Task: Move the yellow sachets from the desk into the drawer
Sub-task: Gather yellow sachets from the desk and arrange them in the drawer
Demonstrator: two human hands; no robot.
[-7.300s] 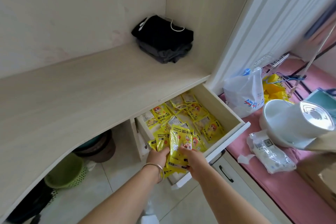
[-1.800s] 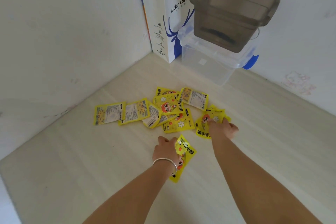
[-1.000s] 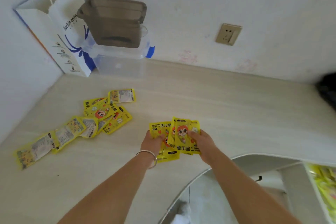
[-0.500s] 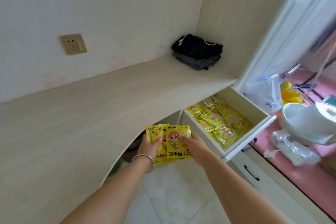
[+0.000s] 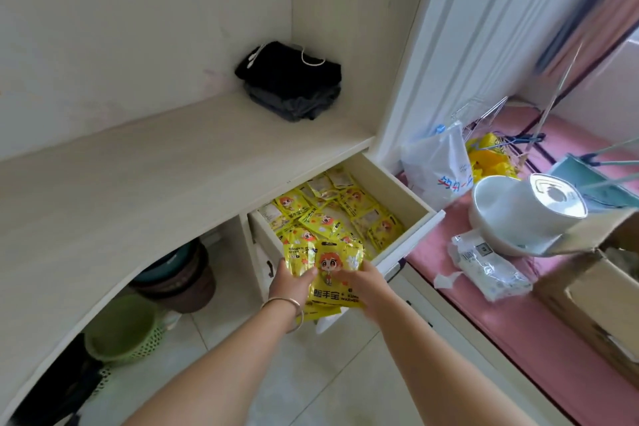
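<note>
I hold a small stack of yellow sachets (image 5: pixel 332 270) with a cartoon face on the front, gripped between both hands. My left hand (image 5: pixel 289 282), with a bangle on its wrist, grips the stack's left edge. My right hand (image 5: pixel 363 282) grips its right edge. The stack hangs over the near end of the open drawer (image 5: pixel 411 204), which sticks out under the desk (image 5: pixel 145 180). Several more yellow sachets (image 5: pixel 328 218) lie loose inside the drawer. The bottom sachets of my stack are hidden behind the top one.
Folded black clothes (image 5: pixel 290 79) sit in the desk's back corner. Under the desk stand stacked buckets (image 5: pixel 179 273) and a green basket (image 5: pixel 121 328). To the right lie a pink mat (image 5: pixel 518 322), a white plastic bag (image 5: pixel 439 166), a white pot (image 5: pixel 518 214) and a cardboard box (image 5: pixel 601 287).
Both hands have carried the stack of sachets forward and right, from in front of the desk's curved edge to above the near end of the open drawer.
</note>
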